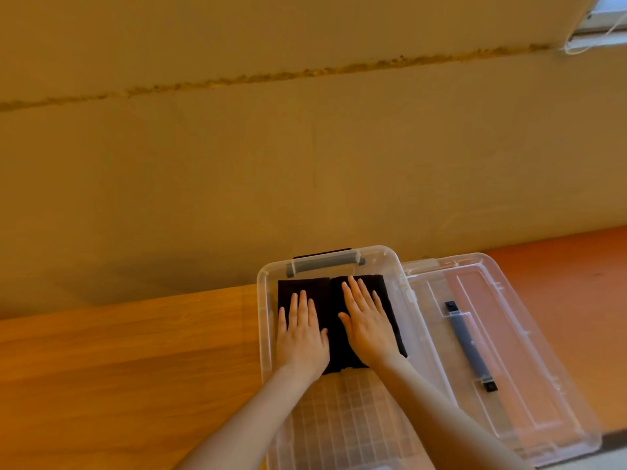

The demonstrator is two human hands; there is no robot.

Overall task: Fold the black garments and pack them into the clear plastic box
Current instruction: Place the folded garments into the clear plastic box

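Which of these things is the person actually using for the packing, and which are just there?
In use: left hand and right hand, flat on the folded black garments; clear plastic box holding them; lid, off, beside the box.

Just there: wooden table; wall; window corner.

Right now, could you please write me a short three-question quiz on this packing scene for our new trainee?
1. True or false: both black garments lie inside the clear plastic box.
2. Where is the lid? A) on the box B) on the table, right of the box C) leaning on the wall
3. Fill in: the left hand and right hand press down with fingers ____.

Key: 1 true, side by side at the box's far end. 2 B. 3 straight, each flat on a garment.
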